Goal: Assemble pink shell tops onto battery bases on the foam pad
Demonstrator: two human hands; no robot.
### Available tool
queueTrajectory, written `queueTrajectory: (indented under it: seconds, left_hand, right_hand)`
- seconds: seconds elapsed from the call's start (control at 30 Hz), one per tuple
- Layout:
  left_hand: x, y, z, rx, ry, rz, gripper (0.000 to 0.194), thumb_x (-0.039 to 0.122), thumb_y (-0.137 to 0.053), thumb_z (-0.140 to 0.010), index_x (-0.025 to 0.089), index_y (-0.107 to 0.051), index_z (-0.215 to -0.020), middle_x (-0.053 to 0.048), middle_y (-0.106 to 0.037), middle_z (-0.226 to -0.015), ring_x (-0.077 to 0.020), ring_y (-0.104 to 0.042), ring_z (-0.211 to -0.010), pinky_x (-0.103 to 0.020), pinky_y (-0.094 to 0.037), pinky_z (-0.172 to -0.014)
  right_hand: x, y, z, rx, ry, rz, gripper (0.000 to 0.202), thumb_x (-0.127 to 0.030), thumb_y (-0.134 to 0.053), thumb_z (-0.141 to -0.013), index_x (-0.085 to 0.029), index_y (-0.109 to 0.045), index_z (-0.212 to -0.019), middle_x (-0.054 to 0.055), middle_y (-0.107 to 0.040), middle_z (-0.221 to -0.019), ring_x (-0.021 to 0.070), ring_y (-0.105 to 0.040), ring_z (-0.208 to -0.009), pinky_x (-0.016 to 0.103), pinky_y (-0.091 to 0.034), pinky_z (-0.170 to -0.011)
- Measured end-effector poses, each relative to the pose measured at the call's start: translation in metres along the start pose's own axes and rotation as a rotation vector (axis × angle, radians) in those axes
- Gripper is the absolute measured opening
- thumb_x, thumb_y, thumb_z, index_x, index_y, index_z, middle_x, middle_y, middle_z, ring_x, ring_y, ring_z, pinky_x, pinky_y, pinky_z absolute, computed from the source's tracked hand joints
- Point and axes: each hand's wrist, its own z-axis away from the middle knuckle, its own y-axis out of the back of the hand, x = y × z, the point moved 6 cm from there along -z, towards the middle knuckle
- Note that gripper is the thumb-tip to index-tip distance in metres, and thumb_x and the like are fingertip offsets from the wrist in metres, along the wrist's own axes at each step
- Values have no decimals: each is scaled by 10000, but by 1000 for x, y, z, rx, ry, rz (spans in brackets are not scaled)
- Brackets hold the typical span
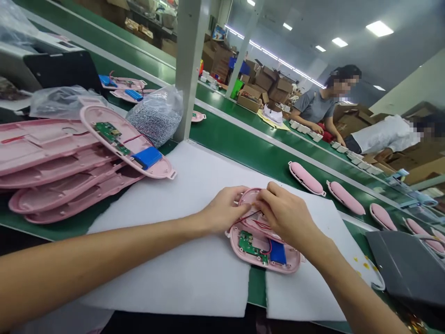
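Observation:
A pink plastic shell half (239, 248) lies on the white foam sheet (181, 260), holding a green circuit board (246, 241) and a blue battery (277, 253). Just behind it, a second pink shell half (249, 195) is between my hands, with red and black wires (260, 224) running across it. My left hand (225, 208) grips this second shell's left edge, thumb on the inside. My right hand (283, 208) is closed over the shell's right part, fingertips pinched together. Whatever sits in that pinch is hidden by the fingers.
Stacked pink shells (69, 171) stand at left beside a bag of small metal parts (158, 113). Closed pink units (306, 178) line the green conveyor (236, 144) to the right. A grey bin (406, 264) is near my right arm. Two people (316, 106) work across the line.

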Motion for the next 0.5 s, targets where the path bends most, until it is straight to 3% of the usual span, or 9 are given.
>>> queueTrajectory:
  seconds: [0.17,0.3,0.43,0.5]
  left_hand:
    - [0,-1,0,21,-14,-41,192,243,-538,-831,137,-616,-971,-52,-648,-842,-192,-624,-775,-277,-518,-659]
    - [-3,7,2,72,60,-60,197,258,-560,-830,156,-585,-996,-40,-642,-860,-186,-633,-752,-263,-511,-627]
    - [8,6,9,45,70,-63,219,294,-586,-832,180,-549,-1016,-15,-628,-898,-189,-627,-783,-244,-499,-624]
    - [16,1,0,62,63,-120,290,348,-627,-818,188,-554,-1050,-3,-636,-918,-197,-616,-814,-261,-510,-660]
  right_hand:
    - [0,3,-1,47,-99,-3,216,-306,-482,-912,-184,-549,-747,15,-527,-765,130,-480,-649,271,-256,-523]
    - [37,10,-4,119,-382,-211,330,-511,-693,-720,-199,-599,-773,24,-591,-797,144,-504,-609,269,-283,-504]
    - [50,13,-7,31,-353,-426,141,-383,-695,-752,-245,-667,-754,-5,-669,-764,162,-573,-645,301,-408,-596]
    - [46,24,-2,104,-312,-400,124,-362,-702,-749,-244,-671,-726,-19,-684,-758,170,-610,-740,301,-451,-705]
